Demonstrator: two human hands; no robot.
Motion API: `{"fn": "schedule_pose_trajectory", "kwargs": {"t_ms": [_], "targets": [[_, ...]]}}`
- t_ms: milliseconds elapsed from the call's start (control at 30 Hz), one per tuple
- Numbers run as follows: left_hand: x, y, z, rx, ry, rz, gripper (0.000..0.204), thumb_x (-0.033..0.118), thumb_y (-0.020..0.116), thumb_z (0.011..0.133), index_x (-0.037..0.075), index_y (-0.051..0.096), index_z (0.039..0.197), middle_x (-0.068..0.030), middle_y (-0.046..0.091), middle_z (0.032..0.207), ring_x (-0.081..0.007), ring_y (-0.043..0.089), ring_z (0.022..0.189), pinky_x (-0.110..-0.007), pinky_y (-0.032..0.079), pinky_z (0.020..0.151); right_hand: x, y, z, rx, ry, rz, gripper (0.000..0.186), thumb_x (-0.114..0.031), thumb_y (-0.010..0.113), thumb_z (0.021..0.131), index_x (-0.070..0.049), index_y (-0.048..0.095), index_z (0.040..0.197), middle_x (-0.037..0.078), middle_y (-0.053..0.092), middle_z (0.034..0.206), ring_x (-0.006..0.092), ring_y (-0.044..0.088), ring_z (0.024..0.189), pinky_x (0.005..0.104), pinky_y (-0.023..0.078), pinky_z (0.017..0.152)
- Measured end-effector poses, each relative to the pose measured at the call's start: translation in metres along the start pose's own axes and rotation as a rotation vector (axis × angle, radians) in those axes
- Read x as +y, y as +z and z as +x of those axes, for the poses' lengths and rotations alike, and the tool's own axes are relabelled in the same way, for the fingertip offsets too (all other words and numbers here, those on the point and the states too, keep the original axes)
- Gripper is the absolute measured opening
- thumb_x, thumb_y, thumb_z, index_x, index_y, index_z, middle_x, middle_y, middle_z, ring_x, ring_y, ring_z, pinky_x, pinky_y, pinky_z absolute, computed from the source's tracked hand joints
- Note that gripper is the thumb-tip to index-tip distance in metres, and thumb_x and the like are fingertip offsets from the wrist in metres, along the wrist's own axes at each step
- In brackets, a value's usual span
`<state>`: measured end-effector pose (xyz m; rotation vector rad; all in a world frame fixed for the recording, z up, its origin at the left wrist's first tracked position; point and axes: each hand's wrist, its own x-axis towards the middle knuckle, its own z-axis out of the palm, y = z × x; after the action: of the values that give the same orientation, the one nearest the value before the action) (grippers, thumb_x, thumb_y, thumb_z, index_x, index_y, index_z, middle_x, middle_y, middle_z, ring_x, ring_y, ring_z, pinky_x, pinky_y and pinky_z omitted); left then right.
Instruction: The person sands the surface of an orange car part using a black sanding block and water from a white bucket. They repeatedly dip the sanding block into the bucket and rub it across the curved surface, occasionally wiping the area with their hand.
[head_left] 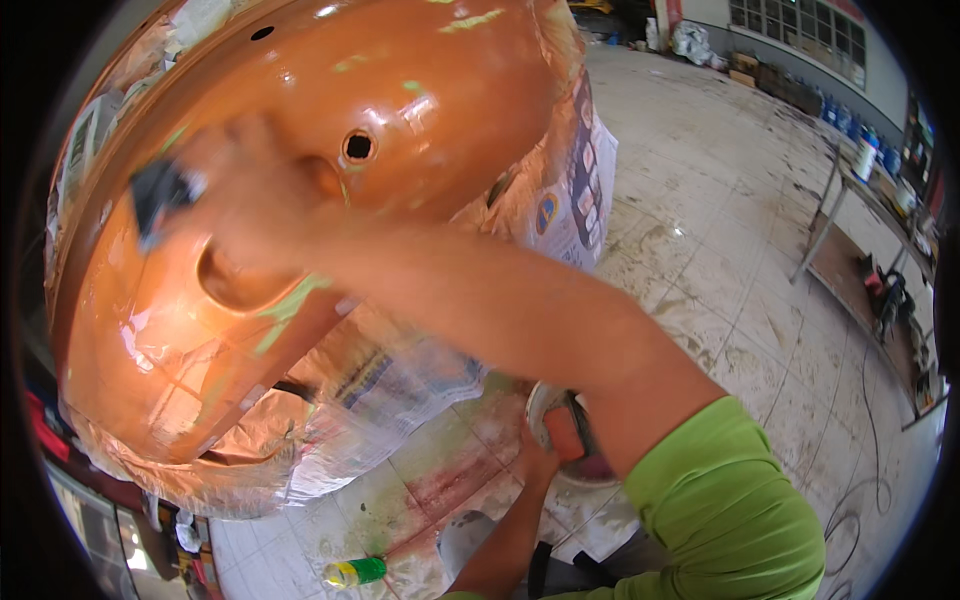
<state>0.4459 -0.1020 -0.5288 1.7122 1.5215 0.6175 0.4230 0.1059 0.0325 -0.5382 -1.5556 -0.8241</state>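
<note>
My right arm, in a green sleeve, reaches across to an orange-painted car body panel (450,130). Blurred by motion, my right hand (235,195) lies over the panel's left part, closed on a dark square sheet that looks like sandpaper (158,200). Below it are a rounded recess and pale green patches in the paint; a square hole opens to the right. Lower down, my left hand (540,460) is closed at the rim of a pale bucket (540,398). An orange-red block (566,432) with dark edges shows at the bucket's mouth, beside my fingers.
Paint-covered masking paper (400,390) hangs along the panel's lower and right edges. A green and yellow bottle (356,572) lies on the wet, stained tile floor (690,210). At right stands a metal-legged table (868,200) holding containers, with a cable (872,440) on the floor near it.
</note>
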Motion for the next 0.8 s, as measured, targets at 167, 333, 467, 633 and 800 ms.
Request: {"fn": "schedule_pose_trajectory", "kwargs": {"t_ms": [167, 333, 467, 633, 800], "targets": [[0.082, -0.006, -0.004, 0.163, -0.304, 0.05, 0.089, 0.015, 0.071, 0.081, 0.019, 0.035, 0.162, -0.0253, 0.064, 0.14, -0.0465, 0.065, 0.125, -0.057, 0.053, 0.102, 0.241, -0.111, -0.02, 0.17, 0.383, -0.209, 0.033, -0.03, 0.077, 0.087, -0.03, 0.08, 0.12, 0.017, 0.063, 0.137, 0.0403, 0.055, 0.13, 0.0562, 0.04, 0.113], [0.053, 0.004, -0.015, 0.161, -0.361, 0.1, 0.095, 0.028, 0.083, 0.076, 0.023, 0.039, 0.16, -0.0214, 0.067, 0.138, -0.0465, 0.067, 0.12, -0.058, 0.054, 0.099, 0.241, -0.105, -0.047, 0.24, 0.418, -0.19, 0.039, -0.031, 0.077, 0.086, -0.034, 0.08, 0.124, 0.022, 0.051, 0.15, 0.0432, 0.049, 0.133, 0.0622, 0.037, 0.109], [0.065, 0.001, -0.019, 0.204, -0.397, 0.218, 0.093, 0.028, 0.083, 0.076, 0.026, 0.041, 0.158, -0.0193, 0.069, 0.135, -0.0466, 0.069, 0.117, -0.059, 0.055, 0.096, 0.102, -0.101, -0.064, -0.177, -0.266, 0.248, 0.039, -0.023, 0.075, 0.087, -0.039, 0.077, 0.122, 0.017, 0.06, 0.144, 0.0387, 0.06, 0.126, 0.0581, 0.045, 0.104], [0.062, -0.002, -0.022, 0.319, -0.411, 0.21, 0.08, 0.018, 0.075, 0.078, 0.029, 0.05, 0.153, -0.0185, 0.073, 0.127, -0.046, 0.071, 0.11, -0.059, 0.057, 0.09, 0.187, -0.095, -0.015, -0.11, -0.302, 0.332, 0.032, -0.026, 0.075, 0.092, -0.034, 0.078, 0.122, 0.016, 0.064, 0.139, 0.0359, 0.063, 0.121, 0.0517, 0.049, 0.1], [0.069, 0.002, -0.013, 0.34, -0.364, 0.131, 0.073, 0.011, 0.065, 0.079, 0.031, 0.055, 0.148, -0.0196, 0.075, 0.121, -0.0463, 0.073, 0.105, -0.059, 0.058, 0.089, 0.236, -0.121, 0.008, -0.018, -0.127, 0.126, 0.04, -0.018, 0.079, 0.088, -0.023, 0.079, 0.128, 0.024, 0.058, 0.143, 0.0447, 0.058, 0.128, 0.0545, 0.045, 0.108]]}}
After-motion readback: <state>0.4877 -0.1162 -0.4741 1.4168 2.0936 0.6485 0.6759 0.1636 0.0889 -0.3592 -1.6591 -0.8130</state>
